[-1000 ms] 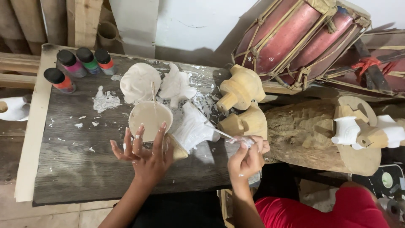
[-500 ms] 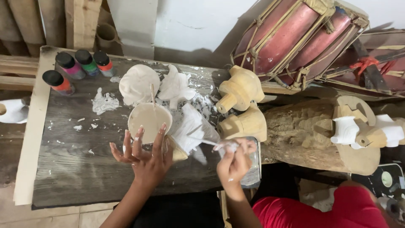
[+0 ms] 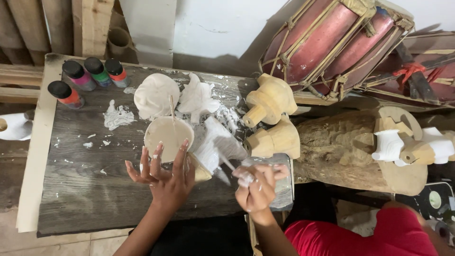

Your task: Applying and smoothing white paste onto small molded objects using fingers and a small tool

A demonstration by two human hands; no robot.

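Centre of frame: I saw the white-coated wooden figure [image 3: 219,148] lying on the worktop [image 3: 90,189], steadied by my spread, open left hand [image 3: 163,178]. My right hand [image 3: 256,187] was closed on a thin brush [image 3: 227,163]. I judged the figure stiff, light and wet-slippery, best held by its bare base. The paste bowl [image 3: 168,135] and unpainted carvings [image 3: 272,118] crowded above; lower left lay open.
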